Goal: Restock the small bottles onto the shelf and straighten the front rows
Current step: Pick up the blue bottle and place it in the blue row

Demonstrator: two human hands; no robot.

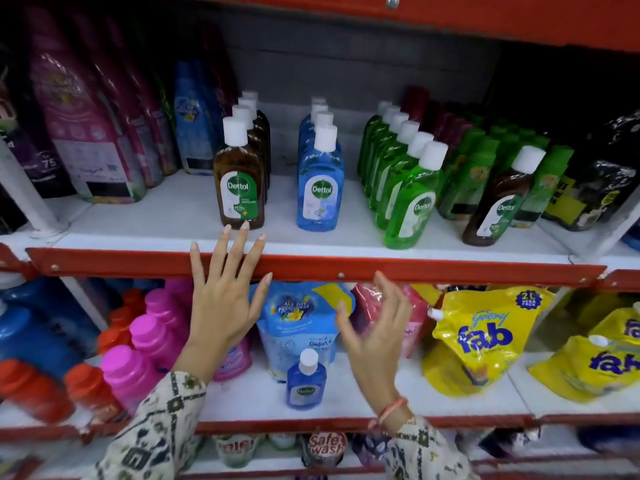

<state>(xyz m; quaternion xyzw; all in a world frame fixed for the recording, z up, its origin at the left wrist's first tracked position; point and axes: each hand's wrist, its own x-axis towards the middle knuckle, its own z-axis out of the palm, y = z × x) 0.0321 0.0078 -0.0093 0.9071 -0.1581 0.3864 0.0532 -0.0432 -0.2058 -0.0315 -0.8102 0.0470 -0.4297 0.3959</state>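
Note:
On the upper shelf stand three rows of white-capped bottles: brown ones led by the front brown bottle, blue ones led by the front blue bottle, and a slanting green row. A lone brown bottle leans at the right, among the green bottles. A small blue bottle stands on the lower shelf. My left hand is open, its fingertips at the base of the front brown bottle. My right hand hovers open in front of the lower shelf, holding nothing.
Purple and blue refill pouches fill the upper shelf's left side, dark packs its right. Below sit pink bottles, orange bottles, a blue softener pouch and yellow pouches. A red shelf rail runs across.

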